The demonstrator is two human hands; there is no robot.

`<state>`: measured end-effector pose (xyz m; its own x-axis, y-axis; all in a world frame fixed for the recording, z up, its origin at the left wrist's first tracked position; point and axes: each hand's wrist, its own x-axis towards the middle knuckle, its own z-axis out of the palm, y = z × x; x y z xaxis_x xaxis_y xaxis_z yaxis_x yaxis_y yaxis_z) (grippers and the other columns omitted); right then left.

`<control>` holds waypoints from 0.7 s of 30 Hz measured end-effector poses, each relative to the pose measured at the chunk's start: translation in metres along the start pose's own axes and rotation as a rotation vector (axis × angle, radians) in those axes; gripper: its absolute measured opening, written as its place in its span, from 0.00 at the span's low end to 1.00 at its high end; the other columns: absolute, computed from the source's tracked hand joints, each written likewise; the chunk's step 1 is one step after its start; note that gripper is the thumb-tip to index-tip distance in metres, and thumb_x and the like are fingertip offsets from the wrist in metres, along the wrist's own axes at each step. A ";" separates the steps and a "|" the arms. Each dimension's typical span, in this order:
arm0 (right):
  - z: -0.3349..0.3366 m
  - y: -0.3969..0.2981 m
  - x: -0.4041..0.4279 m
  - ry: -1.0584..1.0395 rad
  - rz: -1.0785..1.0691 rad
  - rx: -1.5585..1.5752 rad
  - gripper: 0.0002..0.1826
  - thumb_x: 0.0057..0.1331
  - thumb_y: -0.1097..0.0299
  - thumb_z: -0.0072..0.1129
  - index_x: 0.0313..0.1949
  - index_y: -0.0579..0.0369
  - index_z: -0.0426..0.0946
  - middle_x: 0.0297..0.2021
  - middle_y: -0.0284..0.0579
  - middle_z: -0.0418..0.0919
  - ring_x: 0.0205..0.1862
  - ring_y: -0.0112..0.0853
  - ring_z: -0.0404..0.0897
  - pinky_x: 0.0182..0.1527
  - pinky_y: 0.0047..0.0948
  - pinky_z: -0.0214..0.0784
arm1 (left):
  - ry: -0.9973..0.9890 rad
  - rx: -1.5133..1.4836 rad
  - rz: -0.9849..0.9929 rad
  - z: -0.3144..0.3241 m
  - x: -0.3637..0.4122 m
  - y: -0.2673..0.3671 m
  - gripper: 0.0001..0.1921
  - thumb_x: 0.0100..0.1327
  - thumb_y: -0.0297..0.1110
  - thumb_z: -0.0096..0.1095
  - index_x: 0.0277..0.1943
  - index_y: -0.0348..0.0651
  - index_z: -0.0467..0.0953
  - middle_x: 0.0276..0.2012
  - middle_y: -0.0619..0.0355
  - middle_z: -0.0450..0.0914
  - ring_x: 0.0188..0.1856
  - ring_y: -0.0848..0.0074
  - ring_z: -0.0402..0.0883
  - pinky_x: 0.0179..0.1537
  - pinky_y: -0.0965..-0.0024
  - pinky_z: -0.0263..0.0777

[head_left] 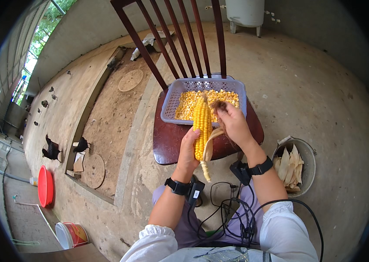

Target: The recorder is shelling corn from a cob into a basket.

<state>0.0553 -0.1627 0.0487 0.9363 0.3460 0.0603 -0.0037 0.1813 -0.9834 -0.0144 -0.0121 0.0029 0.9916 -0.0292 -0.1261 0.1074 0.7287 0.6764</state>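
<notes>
An ear of yellow corn (pixel 201 129) is upright in my left hand (pixel 187 152), gripped around its lower half with the thumb on the kernels. A strip of dry husk (pixel 208 147) still hangs from its stalk end and runs up towards my right hand (pixel 236 126). Between the thumb and fingers of that hand is a tuft of brown corn silk (pixel 219 105). Behind the ear, a lavender plastic basket (pixel 169 109) holds loose corn kernels (pixel 185 106). It rests on the seat of a dark red wooden chair (pixel 173 144); the ear hides part of the basket's front.
A bucket (pixel 309 173) with dry husks stands on the floor at right. Black cables (pixel 233 209) lie tangled over my lap. At left are a dirt bed (pixel 115 114), black chickens (pixel 52 149), a red basin (pixel 45 186) and a paint bucket (pixel 73 234). A tank (pixel 245 13) stands behind.
</notes>
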 end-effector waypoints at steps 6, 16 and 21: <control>0.009 -0.003 -0.015 -0.200 -0.275 -0.813 0.17 0.66 0.58 0.51 0.39 0.61 0.77 0.33 0.55 0.80 0.35 0.49 0.80 0.39 0.41 0.71 | 0.042 -0.060 0.057 -0.007 0.005 0.015 0.20 0.66 0.38 0.50 0.56 0.36 0.67 0.45 0.53 0.77 0.42 0.72 0.79 0.45 0.69 0.75; 0.008 -0.007 -0.018 -0.547 0.067 -0.785 0.24 0.59 0.47 0.62 0.37 0.60 0.81 0.28 0.51 0.82 0.31 0.41 0.81 0.38 0.32 0.70 | 0.192 0.042 0.148 -0.019 0.011 0.026 0.23 0.64 0.46 0.49 0.52 0.35 0.68 0.38 0.50 0.79 0.39 0.66 0.80 0.43 0.64 0.76; 0.019 0.015 -0.017 -0.534 -0.008 -0.294 0.12 0.64 0.71 0.58 0.45 0.64 0.76 0.42 0.39 0.78 0.42 0.22 0.74 0.47 0.25 0.66 | 0.268 -0.125 0.194 -0.028 0.010 0.029 0.21 0.64 0.47 0.50 0.48 0.36 0.69 0.35 0.52 0.78 0.37 0.68 0.80 0.40 0.65 0.76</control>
<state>0.0323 -0.1485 0.0361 0.6299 0.7735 0.0702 0.1707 -0.0497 -0.9841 -0.0036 0.0279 0.0012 0.9368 0.2862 -0.2012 -0.1067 0.7815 0.6146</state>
